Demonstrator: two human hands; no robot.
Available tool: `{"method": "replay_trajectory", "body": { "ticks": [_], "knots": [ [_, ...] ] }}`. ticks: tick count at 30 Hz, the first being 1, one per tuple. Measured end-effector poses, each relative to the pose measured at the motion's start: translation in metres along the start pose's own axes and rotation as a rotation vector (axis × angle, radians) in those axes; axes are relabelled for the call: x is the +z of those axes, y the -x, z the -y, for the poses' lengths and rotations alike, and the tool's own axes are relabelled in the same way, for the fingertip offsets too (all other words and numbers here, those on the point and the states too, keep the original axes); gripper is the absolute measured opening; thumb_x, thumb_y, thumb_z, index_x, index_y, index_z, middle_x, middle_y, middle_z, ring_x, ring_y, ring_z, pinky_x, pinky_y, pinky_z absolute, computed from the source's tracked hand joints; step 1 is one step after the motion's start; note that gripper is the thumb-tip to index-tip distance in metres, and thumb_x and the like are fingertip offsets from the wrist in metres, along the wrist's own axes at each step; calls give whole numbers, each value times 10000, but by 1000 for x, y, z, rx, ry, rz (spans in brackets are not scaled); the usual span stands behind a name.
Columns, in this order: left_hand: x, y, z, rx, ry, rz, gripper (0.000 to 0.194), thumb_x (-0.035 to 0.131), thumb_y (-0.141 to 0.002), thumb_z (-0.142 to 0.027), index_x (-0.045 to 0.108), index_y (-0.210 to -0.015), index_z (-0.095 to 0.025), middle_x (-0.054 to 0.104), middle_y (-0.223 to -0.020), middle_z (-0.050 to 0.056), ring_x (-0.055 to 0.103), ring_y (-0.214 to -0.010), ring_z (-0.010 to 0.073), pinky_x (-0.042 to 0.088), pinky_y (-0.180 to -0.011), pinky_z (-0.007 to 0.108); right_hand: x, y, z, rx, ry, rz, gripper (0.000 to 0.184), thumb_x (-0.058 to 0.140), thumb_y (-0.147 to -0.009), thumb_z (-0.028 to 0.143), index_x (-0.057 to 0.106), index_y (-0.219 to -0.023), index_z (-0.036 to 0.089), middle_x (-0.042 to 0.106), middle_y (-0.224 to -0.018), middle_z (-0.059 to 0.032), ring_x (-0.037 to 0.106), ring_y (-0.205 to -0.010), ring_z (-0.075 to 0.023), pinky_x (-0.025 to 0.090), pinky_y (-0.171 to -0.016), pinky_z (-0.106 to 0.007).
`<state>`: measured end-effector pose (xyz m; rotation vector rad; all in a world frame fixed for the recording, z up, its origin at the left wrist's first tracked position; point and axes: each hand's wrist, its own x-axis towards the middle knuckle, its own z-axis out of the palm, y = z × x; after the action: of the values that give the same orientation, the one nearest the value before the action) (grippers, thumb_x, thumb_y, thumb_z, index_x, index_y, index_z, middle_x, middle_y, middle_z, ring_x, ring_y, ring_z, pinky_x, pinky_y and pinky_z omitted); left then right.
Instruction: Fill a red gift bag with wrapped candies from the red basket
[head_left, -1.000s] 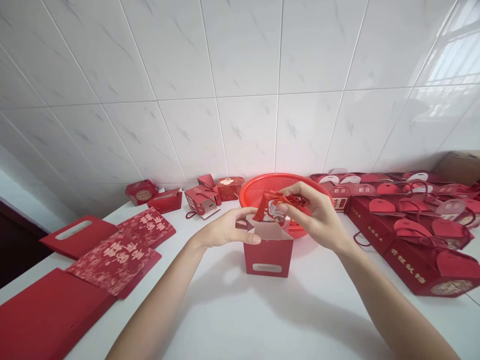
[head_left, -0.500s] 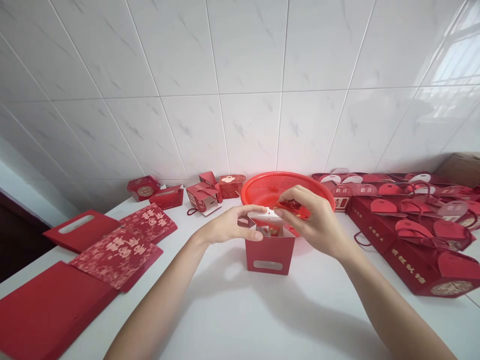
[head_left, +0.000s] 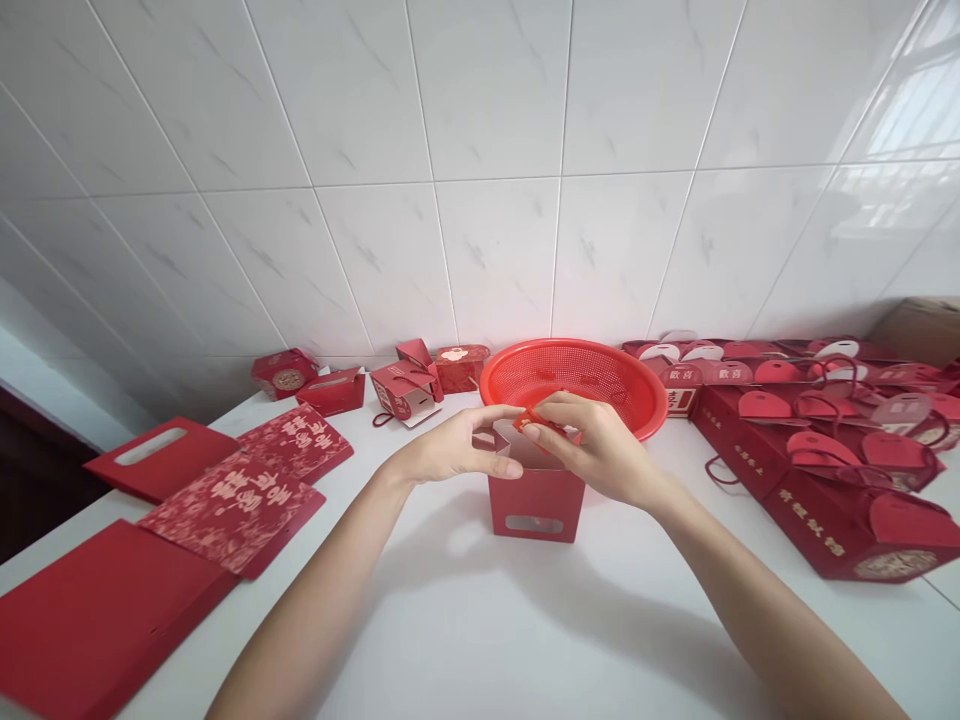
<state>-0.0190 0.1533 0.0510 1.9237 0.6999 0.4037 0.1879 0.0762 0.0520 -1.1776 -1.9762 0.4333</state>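
Note:
A red paper gift box (head_left: pixel 537 496) stands upright on the white table, open at the top, with a small oval window low in its front. My left hand (head_left: pixel 457 445) grips its left rim, thumb on the near side and fingers reaching over the top. Above the opening, my right hand (head_left: pixel 581 435) pinches a small shiny red-orange packet (head_left: pixel 531 418), mostly hidden by the fingers. Just behind the box sits a red plastic basket (head_left: pixel 499 375); my hand covers part of its near rim. The box's contents are hidden by my hands.
Flat red folded cartons (head_left: pixel 97 610) and patterned ones (head_left: pixel 232 500) lie on the left. Several small red boxes (head_left: pixel 409 390) stand along the tiled wall. Rows of closed red boxes with handles (head_left: pixel 847 520) fill the right side.
My right hand has moved left and slightly down, bringing the packet from near the basket's rim to over the box opening. My left hand keeps its hold on the box.

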Motion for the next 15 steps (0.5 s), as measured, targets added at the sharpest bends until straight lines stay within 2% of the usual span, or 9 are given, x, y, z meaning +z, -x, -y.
{"method": "replay_trajectory", "body": {
  "ticks": [6,9,12,15],
  "knots": [
    [0,2,1,10,-16,2,686,826,-720,-347,615,-1371,-293,666,-1206,43,611,-1087,229,469,-1033,440,-10,3,5,27,89,35,240,564,-980,283,750,-848,208,628,-832,-39,537,-679,-132,389,-630,-266],
    [0,2,1,2,-24,9,698,828,-723,-353,604,-1382,-300,651,-1267,49,610,-1112,240,475,-1030,448,-13,3,8,29,85,37,211,586,-965,282,757,-867,206,644,-816,-37,558,-690,-137,390,-611,-261],
    [0,3,0,7,-27,20,695,819,-735,-348,595,-1392,-301,634,-1342,57,607,-1155,245,457,-1061,449,-16,3,8,21,47,48,197,617,-949,334,759,-899,208,682,-869,-42,612,-754,-151,439,-638,-262],
    [0,3,-1,10,-51,4,677,823,-733,-365,608,-1374,-317,571,-1451,53,580,-1226,262,466,-1060,436,-21,4,7,11,29,-17,211,616,-948,370,750,-984,211,710,-942,-50,649,-818,-170,490,-682,-276]
  ]
}}
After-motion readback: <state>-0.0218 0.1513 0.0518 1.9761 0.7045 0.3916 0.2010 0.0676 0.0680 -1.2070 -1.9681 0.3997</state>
